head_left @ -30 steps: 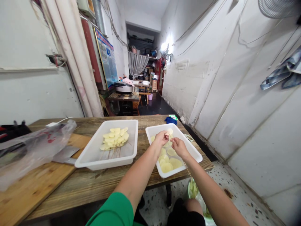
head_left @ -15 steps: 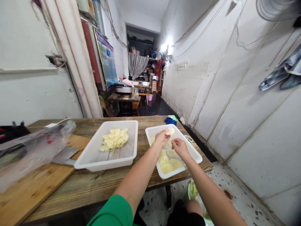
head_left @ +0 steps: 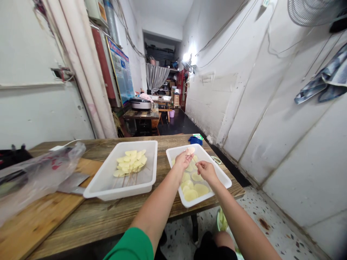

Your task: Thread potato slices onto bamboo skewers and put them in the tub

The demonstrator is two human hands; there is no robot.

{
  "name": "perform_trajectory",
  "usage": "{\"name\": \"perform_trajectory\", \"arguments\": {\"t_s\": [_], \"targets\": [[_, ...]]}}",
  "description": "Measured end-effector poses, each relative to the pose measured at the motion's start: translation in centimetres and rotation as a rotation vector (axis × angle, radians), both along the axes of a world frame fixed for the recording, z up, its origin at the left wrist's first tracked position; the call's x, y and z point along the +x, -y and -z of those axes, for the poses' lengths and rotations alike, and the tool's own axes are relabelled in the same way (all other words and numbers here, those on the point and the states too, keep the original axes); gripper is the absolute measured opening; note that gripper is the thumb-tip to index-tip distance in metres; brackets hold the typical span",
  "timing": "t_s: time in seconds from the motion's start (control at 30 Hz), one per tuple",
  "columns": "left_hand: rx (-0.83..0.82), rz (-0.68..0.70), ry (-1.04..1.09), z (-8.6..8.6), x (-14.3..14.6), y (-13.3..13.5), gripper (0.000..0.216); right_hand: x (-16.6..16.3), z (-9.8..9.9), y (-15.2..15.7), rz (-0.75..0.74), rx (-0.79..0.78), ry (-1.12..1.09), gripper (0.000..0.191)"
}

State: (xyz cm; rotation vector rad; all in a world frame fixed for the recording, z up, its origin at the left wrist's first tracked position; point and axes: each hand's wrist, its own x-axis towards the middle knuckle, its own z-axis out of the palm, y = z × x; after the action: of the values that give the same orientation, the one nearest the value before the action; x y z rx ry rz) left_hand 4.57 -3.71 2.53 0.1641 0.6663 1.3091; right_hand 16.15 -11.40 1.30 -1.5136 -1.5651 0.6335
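My left hand [head_left: 183,160] pinches a pale potato slice [head_left: 190,150] above the right white tray [head_left: 220,173]. My right hand [head_left: 206,170] is closed on a thin wooden skewer, its tip pointing at that slice. Loose potato slices [head_left: 193,189] lie in the right tray under both hands. The left white tray [head_left: 150,180] holds skewered potato slices [head_left: 130,162] in a row, their sticks pointing toward me.
Both trays sit on a wooden table [head_left: 119,213]. A cutting board [head_left: 35,220], a cleaver [head_left: 71,182] and a clear plastic bag [head_left: 35,173] lie at the left. A blue cloth [head_left: 195,140] rests at the far edge. A white wall runs along the right.
My hands stayed over the right tray; the left hand lifted the slice slightly and the right hand brought the skewer closer. The view tilted a little downward.
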Motion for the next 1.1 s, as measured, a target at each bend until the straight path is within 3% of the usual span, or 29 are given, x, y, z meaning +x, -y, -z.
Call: {"name": "perform_trajectory", "arguments": {"t_s": [0.1,0.3,0.37,0.5,0.7,0.83,1.0,1.1], "targets": [[0.017,0.048,-0.046,0.1,0.2,0.2,0.007,0.1,0.1,0.0,0.006,0.012,0.027,0.024],[0.090,0.377,-0.198,0.4,1.0,1.3,0.010,0.6,0.1,-0.3,0.133,0.067,0.028,0.032],[0.060,0.357,-0.186,0.4,0.8,1.1,0.010,0.6,0.1,-0.3,0.154,0.037,0.000,0.032],[-0.014,0.147,-0.166,0.3,0.1,0.6,0.011,0.5,0.2,-0.3,0.069,-0.021,0.005,0.025],[0.144,0.406,-0.346,0.2,0.8,1.3,0.005,0.9,0.0,-0.5,0.170,0.128,0.031,0.026],[0.318,0.319,-0.968,0.8,1.3,1.8,0.007,1.4,0.0,-0.6,0.288,0.188,-0.007,0.024],[0.429,0.566,-1.824,2.4,2.2,2.6,0.031,1.6,0.2,-0.7,0.299,0.233,-0.041,0.024],[0.487,0.642,-2.042,3.1,2.8,2.6,0.042,1.6,0.3,-0.6,0.294,0.230,-0.058,0.024]]}}
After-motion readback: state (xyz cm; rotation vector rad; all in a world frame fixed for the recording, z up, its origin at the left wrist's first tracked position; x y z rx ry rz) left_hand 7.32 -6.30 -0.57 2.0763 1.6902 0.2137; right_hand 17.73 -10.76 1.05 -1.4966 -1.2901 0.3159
